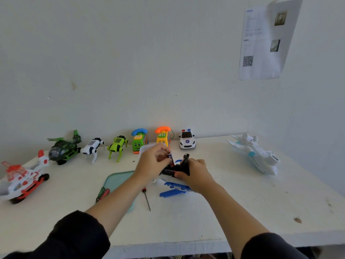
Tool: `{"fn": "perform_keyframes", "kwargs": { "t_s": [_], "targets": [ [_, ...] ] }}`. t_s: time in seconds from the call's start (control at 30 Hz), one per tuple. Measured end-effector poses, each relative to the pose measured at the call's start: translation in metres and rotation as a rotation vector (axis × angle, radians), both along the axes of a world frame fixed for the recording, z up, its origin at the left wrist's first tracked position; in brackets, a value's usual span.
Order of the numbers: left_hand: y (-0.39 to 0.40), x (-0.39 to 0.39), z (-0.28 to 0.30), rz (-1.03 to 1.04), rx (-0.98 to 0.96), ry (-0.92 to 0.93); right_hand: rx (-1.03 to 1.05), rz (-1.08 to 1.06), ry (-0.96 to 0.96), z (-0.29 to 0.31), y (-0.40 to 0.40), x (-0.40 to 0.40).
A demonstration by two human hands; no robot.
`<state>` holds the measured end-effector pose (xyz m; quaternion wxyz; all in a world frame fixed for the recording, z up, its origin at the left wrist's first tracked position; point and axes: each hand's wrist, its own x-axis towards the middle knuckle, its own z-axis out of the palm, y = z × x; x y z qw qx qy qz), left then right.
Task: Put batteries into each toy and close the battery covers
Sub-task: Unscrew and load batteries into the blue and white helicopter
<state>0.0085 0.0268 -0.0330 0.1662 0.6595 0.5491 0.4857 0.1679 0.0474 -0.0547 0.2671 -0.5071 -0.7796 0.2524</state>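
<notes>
A blue and white toy (175, 187) lies upside down at the middle of the table, its black underside (182, 168) facing up. My right hand (196, 173) grips that black underside from the right. My left hand (154, 162) pinches a battery (170, 158) just above the open compartment, where another battery (168, 172) lies. A white container (145, 148) sits behind my left hand, mostly hidden.
Along the wall stand a red and white helicopter (24, 178), green helicopter (63, 146), white robot dog (92, 148), green robot dog (117, 146), green phone (139, 140), orange phone (163, 136), police car (187, 141). White plane (255, 153) at right. Screwdrivers (101, 193) (146, 198) and teal tray (117, 179) lie near.
</notes>
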Motion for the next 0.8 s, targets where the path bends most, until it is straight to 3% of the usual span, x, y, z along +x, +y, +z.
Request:
{"fn": "perform_keyframes", "kwargs": {
  "t_s": [0.17, 0.3, 0.37, 0.57, 0.67, 0.73, 0.8],
  "targets": [
    [0.007, 0.002, -0.016, -0.008, 0.048, 0.339, 0.021, 0.001, 0.013, -0.002, 0.000, 0.000],
    [0.010, -0.004, -0.018, -0.132, 0.281, 0.783, 0.021, 0.015, 0.015, -0.003, 0.001, 0.000],
    [0.015, -0.005, -0.020, -0.149, 0.318, 0.887, 0.023, 0.019, 0.013, -0.003, 0.001, 0.000],
    [0.013, -0.013, -0.027, -0.050, 0.181, 0.942, 0.027, 0.015, 0.026, -0.002, 0.001, 0.001],
    [0.010, -0.008, -0.023, -0.002, -0.019, 0.940, 0.021, 0.017, 0.028, -0.002, 0.001, 0.001],
    [0.015, -0.010, -0.023, -0.033, -0.164, 0.815, 0.015, 0.007, 0.031, -0.002, 0.001, 0.001],
    [0.014, -0.013, -0.022, -0.063, -0.199, 0.432, -0.014, -0.013, 0.045, -0.001, 0.000, 0.002]
  ]
}}
